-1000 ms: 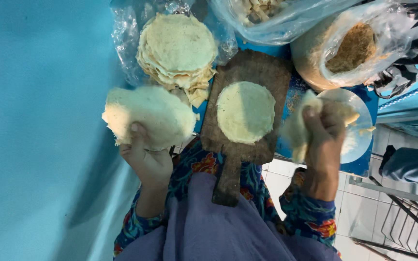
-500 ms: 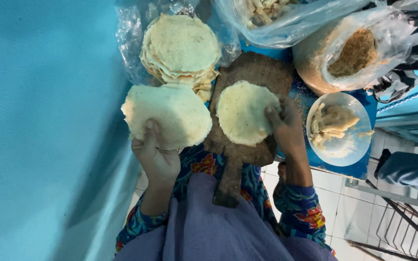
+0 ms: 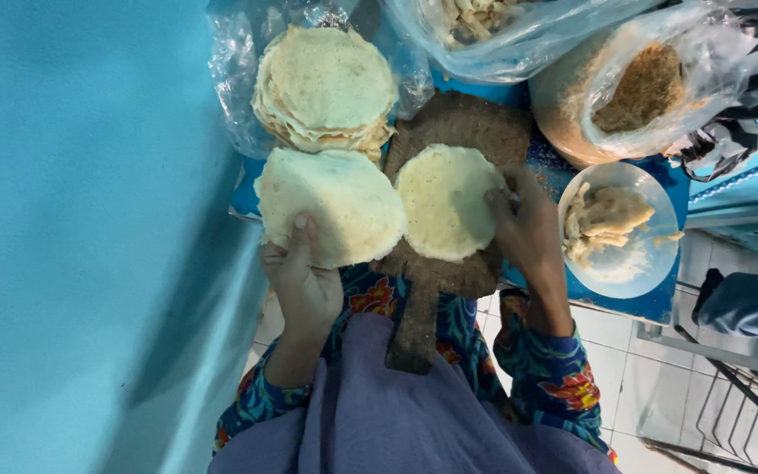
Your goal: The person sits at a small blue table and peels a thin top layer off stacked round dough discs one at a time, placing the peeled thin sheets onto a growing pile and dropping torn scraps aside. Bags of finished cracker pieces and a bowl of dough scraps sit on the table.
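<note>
My left hand (image 3: 302, 283) holds a round pale flatbread (image 3: 330, 205) by its near edge, just left of a dark wooden paddle board (image 3: 432, 272). A second thin dough round (image 3: 443, 200) lies flat on that board. My right hand (image 3: 528, 230) rests at the round's right edge, fingertips touching it. Behind the held flatbread, a stack of similar flatbreads (image 3: 325, 86) sits on clear plastic.
A glass plate (image 3: 651, 250) with pale filling stands right of the board on a blue surface. Behind it are a bag of brown crumbly stuff (image 3: 640, 88) and a clear bag of pale pieces (image 3: 493, 22). A blue wall (image 3: 81, 228) fills the left. Tiled floor lies lower right.
My right hand came over from the glass plate to the right edge of the round on the board. My left hand carried its flatbread rightward, closer to the board.
</note>
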